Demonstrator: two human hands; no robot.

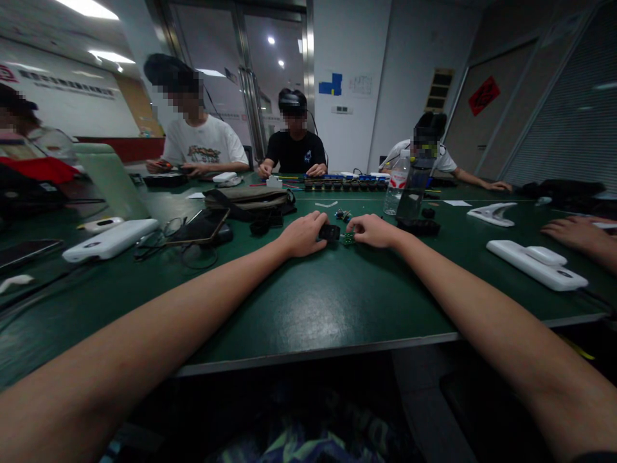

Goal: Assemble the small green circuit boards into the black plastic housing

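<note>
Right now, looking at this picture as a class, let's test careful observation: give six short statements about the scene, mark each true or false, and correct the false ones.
1. The left hand is on a black block. True.
2. The clear bottle stands upright. True.
3. The right hand grips the clear bottle. False: it is at the green board.
4. The green flask stands to the right of both hands. False: it stands to their left.
5. The table has a white top. False: its top is green.
6. A red sign hangs in the background, right of the clear bottle in the picture. True.
</note>
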